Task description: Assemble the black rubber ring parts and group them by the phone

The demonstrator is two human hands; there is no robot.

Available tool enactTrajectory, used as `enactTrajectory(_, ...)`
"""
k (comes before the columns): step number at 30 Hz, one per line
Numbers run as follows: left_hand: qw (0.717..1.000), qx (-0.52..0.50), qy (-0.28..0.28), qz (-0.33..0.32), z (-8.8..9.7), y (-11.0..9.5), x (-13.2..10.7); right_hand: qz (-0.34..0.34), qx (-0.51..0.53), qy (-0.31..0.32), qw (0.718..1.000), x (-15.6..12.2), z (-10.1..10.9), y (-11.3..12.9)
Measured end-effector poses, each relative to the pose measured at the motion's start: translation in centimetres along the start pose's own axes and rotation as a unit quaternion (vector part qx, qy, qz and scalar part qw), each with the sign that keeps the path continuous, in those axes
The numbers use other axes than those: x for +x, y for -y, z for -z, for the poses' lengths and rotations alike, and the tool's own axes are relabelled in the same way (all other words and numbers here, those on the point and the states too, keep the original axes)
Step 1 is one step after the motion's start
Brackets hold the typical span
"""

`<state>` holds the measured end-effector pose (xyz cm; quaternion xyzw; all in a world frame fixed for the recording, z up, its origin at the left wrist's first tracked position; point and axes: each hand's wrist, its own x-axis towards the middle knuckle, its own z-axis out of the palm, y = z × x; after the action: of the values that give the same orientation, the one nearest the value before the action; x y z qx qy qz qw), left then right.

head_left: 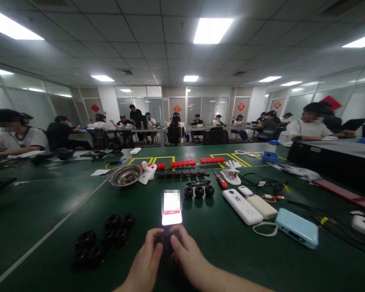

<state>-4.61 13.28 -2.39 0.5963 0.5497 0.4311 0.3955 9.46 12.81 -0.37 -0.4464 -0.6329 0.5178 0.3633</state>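
Observation:
My left hand [146, 257] and my right hand [187, 255] meet at the near edge of the green table [48, 211]. Both are closed around a small black round part [167, 239] held between their fingertips. Just beyond them a lit phone [172, 207] lies flat on the table. Several black rubber wheels [101, 241] lie in a loose heap to the left of my hands. Three more black wheels [198, 191] stand in a row past the phone.
A metal bowl [126, 175], a white glove [148, 172], red blocks [184, 163] and a red-handled screwdriver [221, 180] lie further back. Power banks [242, 206] and a blue box [296, 227] with cables sit right. Other people sit at tables behind and at both sides.

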Motion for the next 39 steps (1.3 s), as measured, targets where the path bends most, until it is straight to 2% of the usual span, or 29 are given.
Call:
enactTrajectory(1, 0.994, 0.073, 0.015, -0.076, 0.4, 0.1, -0.1, -0.054, 0.053, 0.019, 0.997, 0.1, -0.2, -0.3)
enactTrajectory(2, 0.983, 0.135, 0.029, -0.124, 0.7, 0.1, -0.3, -0.089, 0.081, 0.037, 0.992, 0.2, -0.3, -0.7)
enactTrajectory(3, 0.97, 0.187, 0.043, -0.147, 0.8, 0.0, -0.4, -0.103, 0.088, 0.049, 0.99, 0.3, -0.5, -1.0)
enactTrajectory(5, 0.959, 0.235, 0.057, -0.15, 0.8, -0.7, -0.7, -0.093, 0.079, 0.054, 0.991, 0.5, -0.7, -1.5)
enactTrajectory(6, 0.962, 0.228, 0.056, -0.138, 0.5, -1.1, -0.7, -0.081, 0.073, 0.048, 0.993, 0.5, -0.8, -1.6)
enactTrajectory(8, 0.986, 0.148, 0.041, -0.07, -0.1, -2.0, -0.6, -0.036, 0.048, 0.024, 0.998, 0.4, -0.6, -1.4)
enactTrajectory(10, 0.997, 0.03, 0.044, 0.061, -0.6, -2.7, -0.2, 0.034, 0.01, 0.003, 0.999, -0.1, 0.0, -0.7)
enactTrajectory(12, 0.986, -0.004, 0.072, 0.151, -0.9, -3.1, 0.1, 0.103, -0.032, 0.001, 0.994, -0.9, 0.6, 0.2)
enactTrajectory(14, 0.977, -0.006, 0.103, 0.185, -0.7, -3.2, 0.1, 0.148, -0.066, 0.013, 0.987, -1.8, 1.0, 1.0)
enactTrajectory(16, 0.976, -0.006, 0.114, 0.185, -0.4, -3.4, -0.5, 0.152, -0.08, 0.001, 0.985, -2.5, 0.9, 1.3)
enactTrajectory(19, 0.989, -0.006, 0.083, 0.126, 0.0, -3.8, -2.5, 0.086, -0.071, -0.039, 0.993, -2.6, 0.2, 0.8)
enactTrajectory(21, 0.997, 0.048, 0.054, 0.028, 0.0, -4.2, -3.9, 0.028, -0.059, -0.029, 0.997, -2.1, -0.4, 0.0)
enactTrajectory(23, 0.986, 0.144, 0.036, -0.075, -0.1, -4.4, -5.0, -0.008, -0.049, -0.005, 0.999, -1.7, -0.7, -0.7)
enactTrajectory(25, 0.973, 0.195, 0.019, -0.122, -0.3, -4.5, -5.5, -0.018, -0.047, 0.001, 0.999, -1.5, -0.7, -0.9)
enactTrajectory(27, 0.986, 0.143, 0.003, -0.087, -0.7, -4.6, -5.4, 0.001, -0.054, -0.023, 0.998, -1.8, -0.4, -0.6)
enactTrajectory(29, 0.997, 0.067, 0.0, -0.024, -1.2, -4.6, -4.7, 0.048, -0.072, -0.066, 0.994, -2.5, 0.1, 0.1)
enactTrajectory(31, 0.999, 0.019, 0.025, 0.041, -1.7, -4.5, -3.7, 0.11, -0.095, -0.092, 0.985, -3.5, 0.5, 1.0)
enactTrajectory(34, 0.99, -0.025, 0.076, 0.116, -2.1, -4.4, -2.4, 0.18, -0.118, -0.082, 0.973, -4.5, 0.9, 1.9)
enactTrajectory(36, 0.986, -0.054, 0.087, 0.132, -2.1, -4.5, -2.2, 0.186, -0.117, -0.086, 0.972, -4.4, 1.2, 1.8)
enactTrajectory(39, 0.989, -0.083, 0.071, 0.104, -2.1, -4.8, -2.8, 0.134, -0.101, -0.077, 0.983, -3.1, 1.7, 0.5)
